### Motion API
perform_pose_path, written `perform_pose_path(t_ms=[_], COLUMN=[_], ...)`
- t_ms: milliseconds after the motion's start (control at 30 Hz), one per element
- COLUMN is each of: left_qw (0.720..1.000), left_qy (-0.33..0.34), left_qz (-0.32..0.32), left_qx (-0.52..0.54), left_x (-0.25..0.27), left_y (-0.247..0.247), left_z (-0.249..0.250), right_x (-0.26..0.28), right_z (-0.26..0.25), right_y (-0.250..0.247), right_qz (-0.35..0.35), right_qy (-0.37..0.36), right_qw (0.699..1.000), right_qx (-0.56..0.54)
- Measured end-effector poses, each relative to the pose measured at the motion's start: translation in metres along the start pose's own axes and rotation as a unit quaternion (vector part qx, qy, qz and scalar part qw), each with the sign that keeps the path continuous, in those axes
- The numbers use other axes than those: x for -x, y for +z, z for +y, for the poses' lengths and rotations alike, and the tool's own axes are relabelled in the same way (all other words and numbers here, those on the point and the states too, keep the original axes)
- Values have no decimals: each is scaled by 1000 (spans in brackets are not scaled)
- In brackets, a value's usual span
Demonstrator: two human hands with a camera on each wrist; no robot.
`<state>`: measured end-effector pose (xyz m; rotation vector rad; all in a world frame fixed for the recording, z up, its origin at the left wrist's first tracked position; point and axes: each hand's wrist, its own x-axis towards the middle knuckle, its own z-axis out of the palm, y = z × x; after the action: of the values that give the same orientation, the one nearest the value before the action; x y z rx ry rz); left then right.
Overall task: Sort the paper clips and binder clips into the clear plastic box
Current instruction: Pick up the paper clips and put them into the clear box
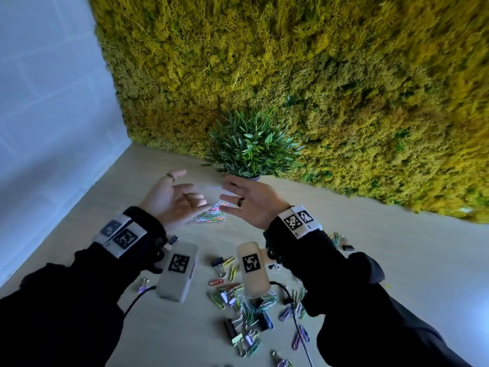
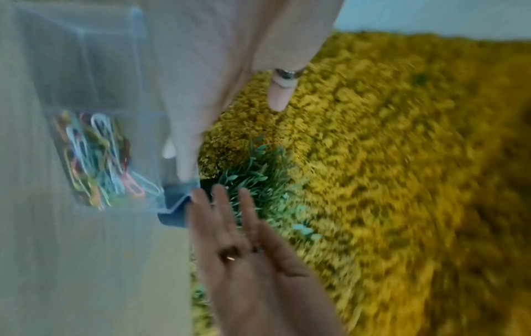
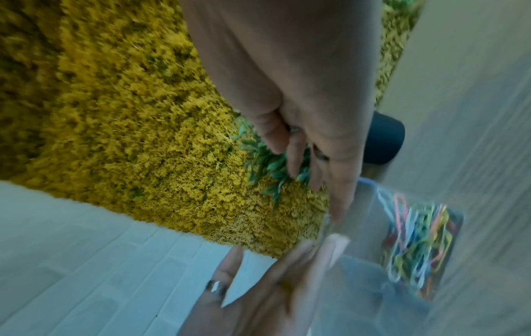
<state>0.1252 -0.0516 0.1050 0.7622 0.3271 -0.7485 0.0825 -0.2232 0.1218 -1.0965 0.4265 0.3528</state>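
The clear plastic box [image 1: 211, 193] stands on the wooden table, with several coloured paper clips [image 1: 210, 217] in its near compartment. My left hand [image 1: 182, 197] and right hand [image 1: 236, 200] hover on either side of it, palms facing, fingers straight, holding nothing. In the blurred left wrist view the left fingers [image 2: 186, 159] reach the box [image 2: 95, 68] rim, with the right hand [image 2: 229, 227] opposite; contact is unclear. The right wrist view shows the boxed clips [image 3: 416, 245] beside the right hand [image 3: 321, 163]. Loose paper clips [image 1: 246, 303] and binder clips [image 1: 238, 337] lie nearer me.
A potted green plant [image 1: 251, 147] stands just behind the box against a yellow-green moss wall [image 1: 317, 75]. A white wall [image 1: 47, 115] bounds the table on the left. More clips [image 1: 341, 242] lie at the right; black cables [image 1: 296, 321] cross the pile.
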Motion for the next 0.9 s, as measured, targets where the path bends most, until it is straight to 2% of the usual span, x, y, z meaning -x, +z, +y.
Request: perform_pose_path(t_ms=[67, 100, 133, 167, 200, 233, 267, 300, 333, 367, 433, 567, 767, 900], left_qw=[993, 979, 954, 918, 870, 804, 727, 648, 586, 551, 531, 531, 508, 511], left_qy=[42, 69, 87, 94, 88, 73, 59, 55, 54, 50, 56, 95, 132, 143], left_qz=[19, 36, 41, 29, 3, -23, -42, -50, -51, -52, -49, -22, -24, -30], left_qx=[-108, -190, -285, -383, -485, -589, -683, -758, -807, -831, -844, -842, -851, -847], left_x=[11, 17, 20, 24, 26, 27, 28, 29, 30, 31, 33, 26, 21, 22], left_y=[2, 3, 0, -4, -11, -18, -26, -32, -37, -40, -41, -45, -49, -54], left_z=[-11, -19, -29, -40, -52, -64, -76, -87, -98, -108, -125, -138, -139, -139], right_x=[12, 17, 23, 27, 31, 32, 33, 34, 35, 36, 35, 36, 42, 40], right_z=[2, 7, 14, 23, 33, 45, 57, 68, 78, 86, 98, 115, 118, 124], right_y=[-18, -29, -39, -51, -62, -72, -79, -83, -82, -81, -78, -77, -73, -70], right_qz=[-19, -20, -17, -22, -34, -51, -72, -92, -105, -112, -111, -108, -43, -3], right_qy=[-24, -35, -42, -50, -55, -60, -65, -65, -61, -64, -71, -92, -153, -98], right_qw=[996, 988, 971, 937, 878, 802, 730, 685, 672, 678, 697, 703, 671, 655], right_qx=[83, 149, 233, 346, 475, 592, 677, 720, 730, 724, 705, 697, 724, 749])
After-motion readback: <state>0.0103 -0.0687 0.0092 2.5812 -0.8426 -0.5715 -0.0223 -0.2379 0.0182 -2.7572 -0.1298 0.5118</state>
